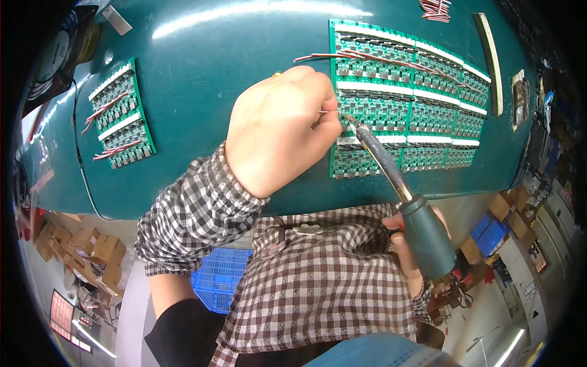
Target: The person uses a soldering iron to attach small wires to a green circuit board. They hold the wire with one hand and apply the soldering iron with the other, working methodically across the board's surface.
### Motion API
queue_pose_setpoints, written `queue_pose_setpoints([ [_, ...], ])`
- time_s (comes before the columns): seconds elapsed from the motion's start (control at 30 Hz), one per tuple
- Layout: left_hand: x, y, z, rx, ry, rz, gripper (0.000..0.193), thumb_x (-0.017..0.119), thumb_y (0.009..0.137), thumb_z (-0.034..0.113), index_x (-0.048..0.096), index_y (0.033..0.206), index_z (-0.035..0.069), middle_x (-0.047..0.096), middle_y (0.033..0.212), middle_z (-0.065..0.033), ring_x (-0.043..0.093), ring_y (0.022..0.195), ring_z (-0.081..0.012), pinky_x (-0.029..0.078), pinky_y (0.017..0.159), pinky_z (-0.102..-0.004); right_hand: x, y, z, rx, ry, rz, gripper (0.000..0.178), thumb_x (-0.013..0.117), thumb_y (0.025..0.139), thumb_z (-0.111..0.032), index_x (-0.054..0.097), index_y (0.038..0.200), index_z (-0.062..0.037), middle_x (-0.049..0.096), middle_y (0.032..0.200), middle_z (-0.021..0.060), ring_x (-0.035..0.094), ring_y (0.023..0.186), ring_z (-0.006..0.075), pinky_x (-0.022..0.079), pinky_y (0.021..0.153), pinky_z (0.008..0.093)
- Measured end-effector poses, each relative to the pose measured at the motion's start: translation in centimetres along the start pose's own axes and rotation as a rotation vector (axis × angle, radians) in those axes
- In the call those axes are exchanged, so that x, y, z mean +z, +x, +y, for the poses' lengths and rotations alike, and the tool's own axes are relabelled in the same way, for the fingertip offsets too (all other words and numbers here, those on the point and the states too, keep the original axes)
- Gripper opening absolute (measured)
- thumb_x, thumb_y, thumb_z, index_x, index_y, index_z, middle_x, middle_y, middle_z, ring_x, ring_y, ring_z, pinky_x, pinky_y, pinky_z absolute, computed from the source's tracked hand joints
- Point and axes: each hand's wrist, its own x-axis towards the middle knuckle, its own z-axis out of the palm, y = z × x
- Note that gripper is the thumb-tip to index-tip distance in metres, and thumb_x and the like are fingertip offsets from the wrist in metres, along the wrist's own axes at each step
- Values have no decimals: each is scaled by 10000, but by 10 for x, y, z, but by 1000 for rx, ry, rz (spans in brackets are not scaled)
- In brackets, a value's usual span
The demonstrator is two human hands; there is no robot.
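Note:
My left hand (281, 125) is closed in a pinch at the left edge of a large green circuit-board panel (373, 110). A thin wire (324, 112) shows between its thumb and forefinger; the wire's far end is hard to make out. My right hand (402, 246) is wrapped round the dark green handle of a soldering iron (394, 174), low on the right. The iron slants up and left, its tip beside the left fingertips, over the panel's left part. Red and white wires (391, 61) lie across the panel's upper rows, above both hands.
A smaller circuit-board panel (125, 116) with wires lies on the left of the green table (202, 79). A wire bundle (435, 9) and a pale strip (489, 64) lie at the far right. A fan (58, 55) stands far left. Below the table is a blue crate (221, 275).

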Motion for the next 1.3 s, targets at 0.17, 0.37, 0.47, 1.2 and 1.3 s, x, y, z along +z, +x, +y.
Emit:
queue_pose_setpoints([
  [0.17, 0, -1, -1, 2, 9, 9, 109, 664, 704, 12, 565, 728, 53, 542, 681, -45, 565, 603, -172, 462, 545, -290, -2, 3, -3, -76, -127, -28, 303, 810, 679, -257, 699, 899, -80, 658, 893, 67, 614, 764, 238, 512, 669, 329],
  [0.37, 1, -1, -1, -5, -1, 21, 112, 663, 699, 10, 562, 721, 54, 537, 676, -40, 554, 598, -169, 458, 541, -291, 2, 0, 3, -92, -135, 8, 316, 815, 670, -266, 695, 893, -78, 654, 907, 78, 616, 754, 244, 516, 660, 334],
  [0.47, 3, -1, -1, 14, -3, 35, 112, 661, 698, 10, 560, 718, 55, 531, 668, -37, 547, 593, -168, 454, 539, -291, 1, -1, 4, -79, -126, 6, 312, 815, 668, -260, 695, 893, -79, 653, 905, 80, 616, 753, 246, 516, 660, 335],
  [1.2, 3, -3, -1, -4, -8, 55, 119, 653, 685, 3, 552, 709, 59, 522, 661, -29, 537, 591, -163, 454, 547, -289, -5, 2, -10, -93, -171, -31, 314, 812, 677, -241, 692, 912, -72, 662, 892, 72, 614, 745, 244, 514, 662, 337],
  [1.3, 2, -3, -1, -4, -10, 53, 116, 652, 684, 2, 553, 710, 56, 526, 665, -31, 539, 591, -163, 457, 548, -287, -4, -3, -8, -36, -83, 1, 262, 799, 690, -217, 705, 886, -71, 670, 876, 61, 613, 743, 238, 509, 659, 332],
])
